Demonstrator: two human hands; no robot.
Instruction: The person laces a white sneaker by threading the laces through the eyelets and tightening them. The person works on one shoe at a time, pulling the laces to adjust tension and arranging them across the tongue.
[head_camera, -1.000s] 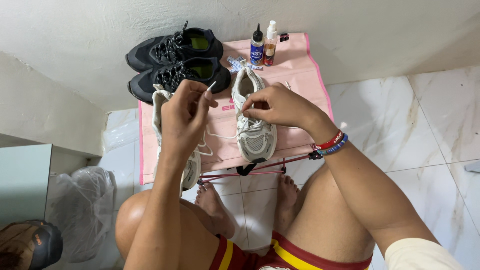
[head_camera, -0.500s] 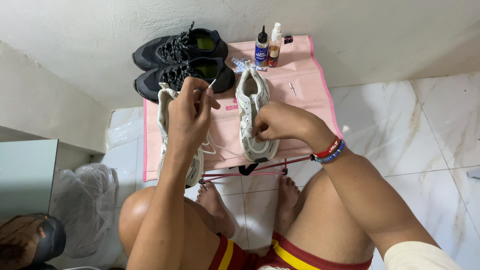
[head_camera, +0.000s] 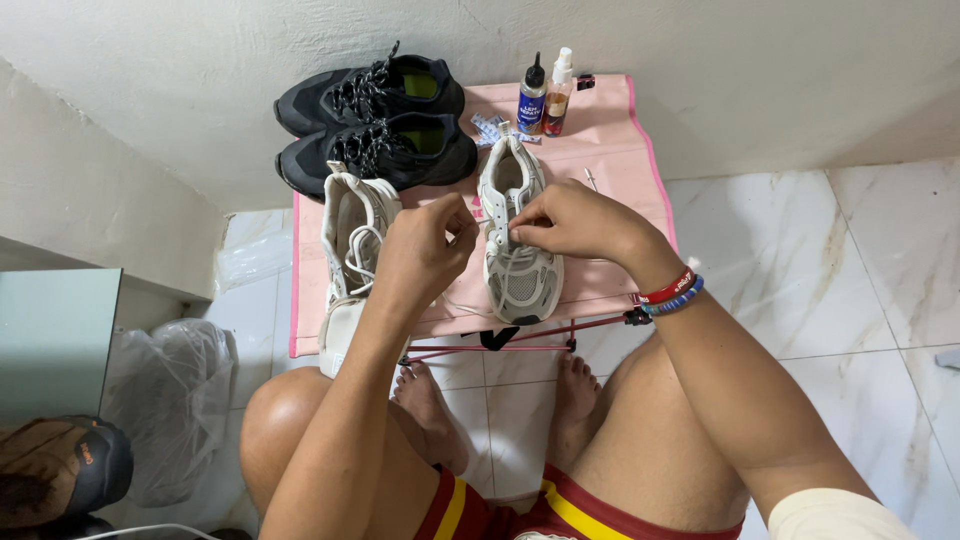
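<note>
Lowering my left hand (head_camera: 425, 250) now, both hands pinching white lace (head_camera: 478, 222) over the pale sneaker (head_camera: 518, 250), right hand (head_camera: 570, 220) at centre frame.

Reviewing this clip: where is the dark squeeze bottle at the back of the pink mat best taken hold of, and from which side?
Grip the dark bottle around its straight round body, below the narrow nozzle cap, which looks too thin for a firm hold. It stands upright with a clear spray bottle close on its right, so coming from its left or front looks easiest. Both the left hand and right hand are busy at the white shoe.

White mesh sneaker (head_camera: 518, 245) — toe toward the person — flat on pink table (head_camera: 620, 140).
</note>
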